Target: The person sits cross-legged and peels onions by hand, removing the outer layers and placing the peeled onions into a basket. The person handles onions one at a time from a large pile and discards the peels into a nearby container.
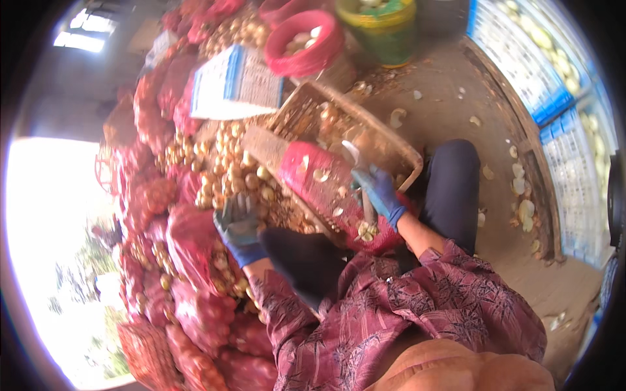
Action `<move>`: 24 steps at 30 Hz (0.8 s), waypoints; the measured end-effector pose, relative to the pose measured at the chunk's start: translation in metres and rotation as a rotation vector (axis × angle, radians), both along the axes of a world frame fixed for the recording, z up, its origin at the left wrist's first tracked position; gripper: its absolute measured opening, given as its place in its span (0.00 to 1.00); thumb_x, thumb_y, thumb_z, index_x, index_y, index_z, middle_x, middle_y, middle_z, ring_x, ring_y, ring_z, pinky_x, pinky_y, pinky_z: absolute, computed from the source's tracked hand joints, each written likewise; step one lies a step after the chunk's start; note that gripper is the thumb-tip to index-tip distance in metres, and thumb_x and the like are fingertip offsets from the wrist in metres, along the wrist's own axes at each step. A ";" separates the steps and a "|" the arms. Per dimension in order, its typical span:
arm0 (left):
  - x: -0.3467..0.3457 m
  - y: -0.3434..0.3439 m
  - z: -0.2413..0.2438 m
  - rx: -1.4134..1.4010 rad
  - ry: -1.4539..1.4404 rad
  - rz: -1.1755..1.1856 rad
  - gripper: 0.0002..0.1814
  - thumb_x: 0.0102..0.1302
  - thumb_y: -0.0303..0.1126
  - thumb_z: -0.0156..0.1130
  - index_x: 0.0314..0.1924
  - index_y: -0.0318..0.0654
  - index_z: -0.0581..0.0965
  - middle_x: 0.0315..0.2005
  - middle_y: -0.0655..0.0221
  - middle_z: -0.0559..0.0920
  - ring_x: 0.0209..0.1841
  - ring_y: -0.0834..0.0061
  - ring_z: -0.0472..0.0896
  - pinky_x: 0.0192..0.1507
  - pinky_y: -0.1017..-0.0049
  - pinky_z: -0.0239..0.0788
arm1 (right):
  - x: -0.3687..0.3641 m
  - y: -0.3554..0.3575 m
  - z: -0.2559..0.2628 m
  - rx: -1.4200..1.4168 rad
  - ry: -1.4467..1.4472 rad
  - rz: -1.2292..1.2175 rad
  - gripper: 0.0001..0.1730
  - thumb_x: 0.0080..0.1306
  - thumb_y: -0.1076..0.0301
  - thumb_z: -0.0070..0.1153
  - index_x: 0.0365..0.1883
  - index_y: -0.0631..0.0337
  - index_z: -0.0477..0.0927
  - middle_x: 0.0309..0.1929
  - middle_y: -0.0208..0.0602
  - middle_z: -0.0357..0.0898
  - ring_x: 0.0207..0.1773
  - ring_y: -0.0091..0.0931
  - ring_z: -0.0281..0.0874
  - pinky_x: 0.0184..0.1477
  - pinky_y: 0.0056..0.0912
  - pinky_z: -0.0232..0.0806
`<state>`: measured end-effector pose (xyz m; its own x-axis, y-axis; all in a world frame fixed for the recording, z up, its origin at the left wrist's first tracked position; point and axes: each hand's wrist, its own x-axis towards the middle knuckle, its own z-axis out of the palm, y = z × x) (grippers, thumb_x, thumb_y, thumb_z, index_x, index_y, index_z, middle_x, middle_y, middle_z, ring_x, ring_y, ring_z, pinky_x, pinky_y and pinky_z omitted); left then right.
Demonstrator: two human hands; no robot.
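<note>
My left hand, in a blue and grey-green glove, lies with its fingers spread beside a heap of loose onions; nothing shows in its palm. A knife with a pale blade is in my right hand, also gloved, over a board wrapped in red mesh. Onion peels and trimmings are scattered on the mesh. The board lies across a worn rectangular crate that holds onion skins. The blade points up and left, over the crate's near side.
Red mesh sacks of onions are piled along the left. Beyond the crate stand a white-blue plastic basket, a pink-rimmed container and a green bucket. Blue-white crates of onions line the right; peels litter the floor.
</note>
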<state>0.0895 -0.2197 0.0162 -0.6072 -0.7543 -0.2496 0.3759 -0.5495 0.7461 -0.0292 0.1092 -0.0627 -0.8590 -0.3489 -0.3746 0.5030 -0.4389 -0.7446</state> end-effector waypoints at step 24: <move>0.255 -0.103 -0.232 -0.695 -1.842 0.201 0.40 0.61 0.52 0.62 0.63 0.26 0.69 0.62 0.40 0.71 0.64 0.46 0.69 0.67 0.59 0.59 | 0.035 -0.053 -0.047 0.840 0.255 0.289 0.13 0.72 0.63 0.56 0.50 0.57 0.74 0.31 0.28 0.76 0.22 0.17 0.71 0.22 0.21 0.64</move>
<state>0.3444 -0.3229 -0.2158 0.0881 -0.9948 -0.0506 -0.9587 -0.0985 0.2668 0.0060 0.0566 -0.1096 -0.8722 -0.2619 -0.4132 0.2861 0.4120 -0.8651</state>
